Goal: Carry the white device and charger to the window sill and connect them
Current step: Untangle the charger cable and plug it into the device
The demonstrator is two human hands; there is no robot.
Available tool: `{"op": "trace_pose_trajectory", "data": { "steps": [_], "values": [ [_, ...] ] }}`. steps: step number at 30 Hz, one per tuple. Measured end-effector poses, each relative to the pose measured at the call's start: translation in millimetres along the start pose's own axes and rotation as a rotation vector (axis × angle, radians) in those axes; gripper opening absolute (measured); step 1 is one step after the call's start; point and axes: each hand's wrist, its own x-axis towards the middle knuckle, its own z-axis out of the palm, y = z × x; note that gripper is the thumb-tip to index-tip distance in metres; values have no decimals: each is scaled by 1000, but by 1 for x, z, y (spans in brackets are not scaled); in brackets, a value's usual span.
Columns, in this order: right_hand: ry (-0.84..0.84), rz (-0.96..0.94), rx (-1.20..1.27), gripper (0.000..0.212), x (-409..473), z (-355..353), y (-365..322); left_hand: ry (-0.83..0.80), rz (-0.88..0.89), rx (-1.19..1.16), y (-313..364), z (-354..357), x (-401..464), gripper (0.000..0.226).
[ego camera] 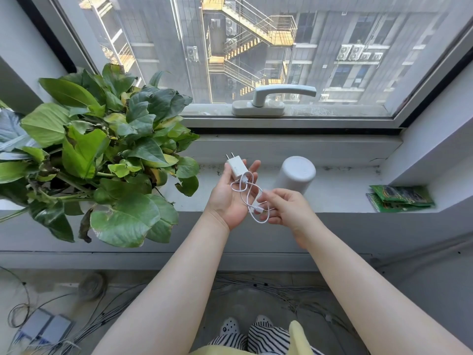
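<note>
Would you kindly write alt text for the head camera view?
At a window sill, an open left hand cradles a white plug charger while the right hand pinches its thin white cable. A white cylindrical device stands behind.

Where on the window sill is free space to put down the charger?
The sill is bare between the white device and the green packets. A narrower bare patch lies between the plant and the device, behind the left hand. The left end is crowded by leaves.

No legible text or labels anywhere.
</note>
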Motion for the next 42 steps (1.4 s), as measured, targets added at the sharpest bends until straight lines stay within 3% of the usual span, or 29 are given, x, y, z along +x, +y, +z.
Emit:
{"op": "trace_pose_trajectory", "data": {
  "steps": [5, 12, 19, 24, 28, 30, 32, 35, 39, 42],
  "values": [
    [-48, 4, 89, 17, -2, 0, -5, 8, 8, 31, 0, -3, 2, 32],
    [116, -137, 198, 23, 5, -4, -9, 31, 46, -13, 3, -4, 6, 36],
    [153, -239, 249, 20, 2, -11, -8, 136, 67, 8, 3, 1, 9, 39],
    [158, -149, -173, 9, 2, -6, -13, 116, 71, 29, 1, 7, 7, 37],
    [380, -470, -666, 50, 1, 7, -9, 67, 51, 7, 1, 9, 5, 36],
    [428, -521, -789, 51, 0, 17, -13, 49, 41, 30, -1, 9, 4, 37],
    [428, -513, -825, 36, 1, 25, -17, 23, 31, 35, -2, 10, 3, 39],
    [448, -519, -673, 11, 3, 24, -23, -9, 39, -19, 1, 12, 1, 40],
    [375, -480, -278, 14, -1, 14, -34, -9, 89, 42, 4, 16, -2, 40],
    [418, -483, -140, 13, -5, 11, -39, 10, 118, 86, 5, 18, -3, 43]
  ]
}}
